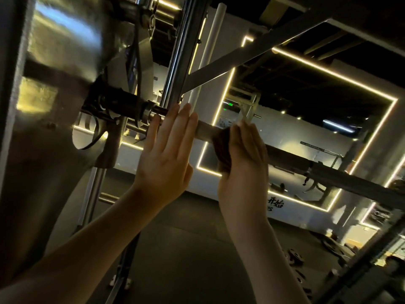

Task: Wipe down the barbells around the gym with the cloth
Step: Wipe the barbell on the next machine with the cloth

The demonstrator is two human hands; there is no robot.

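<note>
While the spread left hand (166, 150) touches the long grey steel barbell (205, 133), the right hand (243, 167) (grip curled) pinches a dark cloth (222, 150) onto it.

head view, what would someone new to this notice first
Two bare hands at the centre reach up to a barbell that crosses the frame. The left hand lies flat against it, and the right hand holds a dark cloth against it. Behind them, glowing yellow light strips frame the dim gym wall.

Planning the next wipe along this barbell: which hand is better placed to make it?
Right. The right hand holds the cloth against the barbell; the left hand rests flat on it, holding nothing.
</note>
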